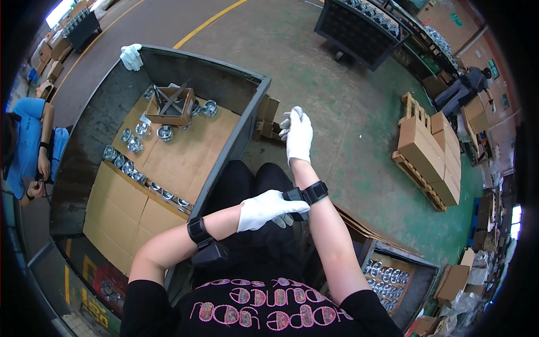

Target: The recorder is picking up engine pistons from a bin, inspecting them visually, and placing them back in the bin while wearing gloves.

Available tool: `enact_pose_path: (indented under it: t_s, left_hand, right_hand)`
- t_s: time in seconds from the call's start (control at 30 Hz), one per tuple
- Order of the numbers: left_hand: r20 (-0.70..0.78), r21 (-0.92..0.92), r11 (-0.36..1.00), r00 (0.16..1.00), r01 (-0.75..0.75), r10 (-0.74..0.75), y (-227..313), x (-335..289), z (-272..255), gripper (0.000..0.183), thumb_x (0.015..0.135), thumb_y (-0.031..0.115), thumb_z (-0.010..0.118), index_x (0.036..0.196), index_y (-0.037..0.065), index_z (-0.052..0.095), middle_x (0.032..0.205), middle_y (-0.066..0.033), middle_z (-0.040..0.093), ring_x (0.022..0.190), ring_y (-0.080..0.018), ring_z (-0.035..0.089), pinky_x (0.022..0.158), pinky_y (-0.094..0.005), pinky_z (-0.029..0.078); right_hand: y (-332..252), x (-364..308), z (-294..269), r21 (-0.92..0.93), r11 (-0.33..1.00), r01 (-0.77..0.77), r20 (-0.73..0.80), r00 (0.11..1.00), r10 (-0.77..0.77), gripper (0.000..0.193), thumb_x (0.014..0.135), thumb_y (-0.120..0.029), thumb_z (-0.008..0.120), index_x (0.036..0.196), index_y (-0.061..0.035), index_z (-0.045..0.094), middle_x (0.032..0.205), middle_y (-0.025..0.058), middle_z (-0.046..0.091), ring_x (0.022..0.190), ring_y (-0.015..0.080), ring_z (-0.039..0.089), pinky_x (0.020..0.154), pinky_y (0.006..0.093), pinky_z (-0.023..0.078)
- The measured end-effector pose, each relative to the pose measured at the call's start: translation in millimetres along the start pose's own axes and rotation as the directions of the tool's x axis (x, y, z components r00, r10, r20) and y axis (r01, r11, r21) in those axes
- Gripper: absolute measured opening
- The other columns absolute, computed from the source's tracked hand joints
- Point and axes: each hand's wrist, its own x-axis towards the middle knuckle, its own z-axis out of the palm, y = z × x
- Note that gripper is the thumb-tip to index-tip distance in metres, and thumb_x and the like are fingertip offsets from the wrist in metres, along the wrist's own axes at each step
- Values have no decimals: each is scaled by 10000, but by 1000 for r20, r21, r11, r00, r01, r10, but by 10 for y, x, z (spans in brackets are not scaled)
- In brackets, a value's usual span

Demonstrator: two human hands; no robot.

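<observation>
My left hand (260,210), in a white glove, reaches across my lap. Its fingers close round the black box-shaped device (296,203) strapped to my right wrist by a black band (315,192). My right hand (299,136), also gloved in white, is raised above the floor beside the bin. Its fingers are loosely bent and slightly apart, with nothing in them. Another black band (197,230) with a dark box circles my left forearm. Shiny metal round parts (165,133) stand on cardboard in the large metal bin (258,95) to my left.
An open cardboard box (171,119) with dark flat pieces sits inside the bin. A white glove (131,57) hangs on its far edge. Near right, another bin (429,281) holds rows of metal parts. Boxes (421,149) stand on a pallet. A person in blue (28,140) sits left; another works far right.
</observation>
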Motion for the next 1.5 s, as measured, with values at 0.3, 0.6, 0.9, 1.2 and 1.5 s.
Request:
enact_pose_path:
  t_s: [0.3, 0.6, 0.9, 1.2, 1.5]
  left_hand:
    - [-171, -72, 997, 985, -13, 0, -8, -86, 102, 379, 854, 375, 677, 941, 7, 700, 830, -73, 667, 631, -145, 575, 581, -274, 466]
    - [0, 283, 959, 1000, -2, 2, 42, -300, -106, 493, 897, 439, 622, 1088, -14, 653, 942, -101, 677, 843, -159, 653, 762, -271, 521]
    - [-369, 268, 868, 788, -418, 493, -40, -1223, -1180, 396, 955, 325, 518, 1154, -8, 594, 949, -125, 652, 850, -207, 654, 759, -323, 539]
    - [-751, -267, 961, 640, -72, -161, -606, -2156, -2378, 427, 933, 419, 553, 1070, 17, 587, 935, -130, 656, 847, -290, 675, 707, -393, 548]
    - [-796, -256, 964, 582, -69, -169, -274, -1544, -3815, 744, 841, 483, 673, 1354, 5, 425, 1278, -327, 493, 1073, -410, 604, 868, -479, 525]
  right_hand:
    - [-50, -122, 147, -740, -6, 672, 485, 528, -697, 113, 865, -232, 633, 806, -136, 636, 705, 56, 643, 622, 242, 642, 538, 354, 515]
    - [-118, -235, 225, -363, 914, 179, 392, 920, -25, 190, 926, -246, 573, 907, -68, 636, 689, 43, 628, 531, 147, 587, 496, 283, 474]
    - [260, -294, -170, 483, 327, -812, 710, 582, 397, 103, 923, -158, 527, 993, -95, 570, 666, -44, 491, 541, 88, 445, 499, 231, 376]
    - [93, -985, 658, -127, 968, -215, 591, 767, 248, 179, 944, -182, 532, 1008, -38, 617, 768, 75, 649, 654, 163, 617, 598, 277, 491]
    - [598, -852, 1382, -552, 260, 792, 771, 604, -202, 131, 860, -217, 588, 867, -100, 647, 721, 112, 640, 680, 294, 638, 605, 411, 507]
